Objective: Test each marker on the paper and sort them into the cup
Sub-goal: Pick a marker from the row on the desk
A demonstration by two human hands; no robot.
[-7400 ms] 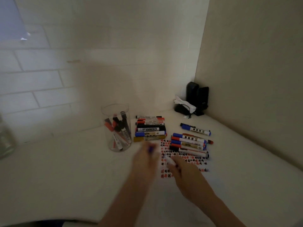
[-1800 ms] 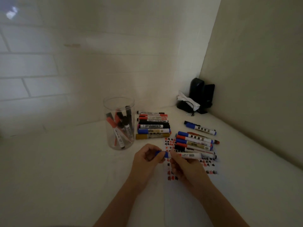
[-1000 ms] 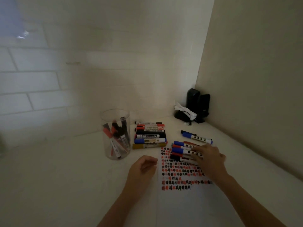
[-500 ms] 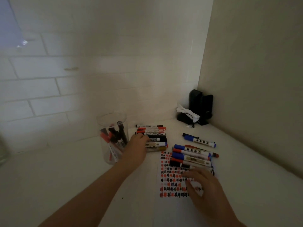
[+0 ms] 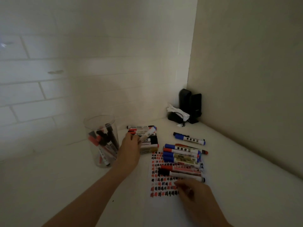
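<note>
The left hand (image 5: 129, 149), empty a second ago, now pinches a blue-capped marker (image 5: 147, 134) in its fingers just beside the cup (image 5: 101, 141), ready for testing, while the right hand (image 5: 195, 194) rests loosely curled on the paper (image 5: 157, 190).

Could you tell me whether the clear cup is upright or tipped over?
Upright: the cup stands on its base with its open rim on top, and markers lean inside it.

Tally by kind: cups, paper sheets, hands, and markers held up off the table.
clear cup: 1
sheet of paper: 1
hands, left hand and right hand: 2
marker held by the left hand: 1
Total: 5
</note>
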